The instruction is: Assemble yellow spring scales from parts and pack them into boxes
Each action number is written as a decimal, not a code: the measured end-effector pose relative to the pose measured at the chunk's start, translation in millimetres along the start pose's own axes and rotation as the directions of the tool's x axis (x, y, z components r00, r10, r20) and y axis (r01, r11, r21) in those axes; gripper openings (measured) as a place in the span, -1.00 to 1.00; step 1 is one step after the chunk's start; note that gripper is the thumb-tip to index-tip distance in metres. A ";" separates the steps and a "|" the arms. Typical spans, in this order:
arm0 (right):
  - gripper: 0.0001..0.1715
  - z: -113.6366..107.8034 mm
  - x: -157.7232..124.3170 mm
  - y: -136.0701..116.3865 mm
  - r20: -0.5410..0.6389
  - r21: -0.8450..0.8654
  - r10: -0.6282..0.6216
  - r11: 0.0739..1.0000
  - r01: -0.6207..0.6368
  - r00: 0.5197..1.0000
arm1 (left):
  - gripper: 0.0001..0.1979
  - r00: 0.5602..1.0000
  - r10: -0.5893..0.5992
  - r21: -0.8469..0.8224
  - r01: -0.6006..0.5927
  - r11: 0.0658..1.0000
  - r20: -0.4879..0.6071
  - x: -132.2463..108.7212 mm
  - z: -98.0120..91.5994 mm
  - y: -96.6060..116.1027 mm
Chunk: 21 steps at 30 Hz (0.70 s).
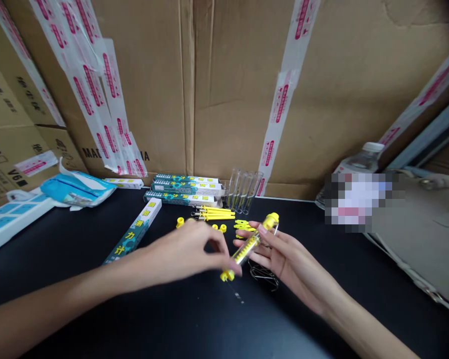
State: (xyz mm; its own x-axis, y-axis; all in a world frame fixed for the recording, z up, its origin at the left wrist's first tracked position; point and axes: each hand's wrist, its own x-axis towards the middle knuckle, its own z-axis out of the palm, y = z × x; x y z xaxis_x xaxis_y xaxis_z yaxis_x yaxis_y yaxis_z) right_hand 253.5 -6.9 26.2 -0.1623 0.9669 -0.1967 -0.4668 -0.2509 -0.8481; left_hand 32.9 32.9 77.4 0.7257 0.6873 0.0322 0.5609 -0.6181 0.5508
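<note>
A clear tubular spring scale (247, 249) with yellow ends and a yellow scale strip inside is held at a slant above the dark tabletop. My right hand (286, 254) grips its upper part between thumb and fingers, near the yellow top cap. At the lower yellow end, the thumb and fingers of my left hand (202, 244) are closed on the tube, slightly blurred. Below my right hand lie several metal hooks (264, 275), partly covered by its fingers. Just behind it are flat yellow-green plastic pieces (243, 225).
Behind the hands lie yellow rods with springs (215, 214), small yellow caps (223, 228), clear tubes (243, 192) and stacked printed boxes (185, 187). Another box (136, 232) is at left, near a blue packet (77, 187) and power strip (13, 217). A bag (419, 224) and bottle (366, 158) stand right.
</note>
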 end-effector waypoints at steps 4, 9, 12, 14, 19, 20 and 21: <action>-0.69 -0.2 -1.8 -3.1 -0.003 0.051 0.008 0.999 -0.008 1.000 | -0.72 0.932 0.065 0.315 0.055 0.948 -0.358 33.9 -29.4 -44.8; -0.66 -2.9 -1.5 -4.8 -0.019 0.075 -0.003 0.997 0.005 1.000 | -0.48 0.926 0.079 0.482 0.119 0.868 -0.369 64.4 -37.7 -109.8; -0.61 -3.0 0.5 -5.3 -0.065 0.090 -0.039 0.995 0.045 0.997 | -0.56 0.918 0.047 0.536 0.187 0.824 -0.393 65.6 -29.2 -132.8; -0.56 -1.9 1.3 -6.4 -0.098 0.103 -0.054 0.993 0.064 0.994 | -0.59 0.915 0.045 0.560 0.206 0.802 -0.400 61.8 -25.2 -140.6; -0.53 1.0 0.6 -9.4 -0.098 0.152 -0.046 0.987 0.060 0.994 | -0.62 0.922 0.099 0.579 0.149 0.801 -0.375 46.6 -31.1 -138.7; -0.54 0.9 0.5 -9.8 -0.094 0.159 -0.044 0.985 0.059 0.995 | -0.63 0.920 0.110 0.576 0.138 0.806 -0.375 43.7 -34.0 -135.7; -0.56 0.7 0.4 -10.1 -0.094 0.166 -0.043 0.984 0.058 0.995 | -0.65 0.918 0.118 0.570 0.130 0.812 -0.378 41.0 -37.0 -132.2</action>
State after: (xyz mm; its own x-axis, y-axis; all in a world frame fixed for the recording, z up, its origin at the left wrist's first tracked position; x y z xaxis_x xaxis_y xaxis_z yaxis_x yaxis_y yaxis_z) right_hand 257.5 -4.0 35.0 -0.0599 0.9767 -0.2058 -0.6135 -0.1987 -0.7643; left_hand -26.3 156.9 36.8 0.5817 0.7023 0.4102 0.7767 -0.6294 -0.0240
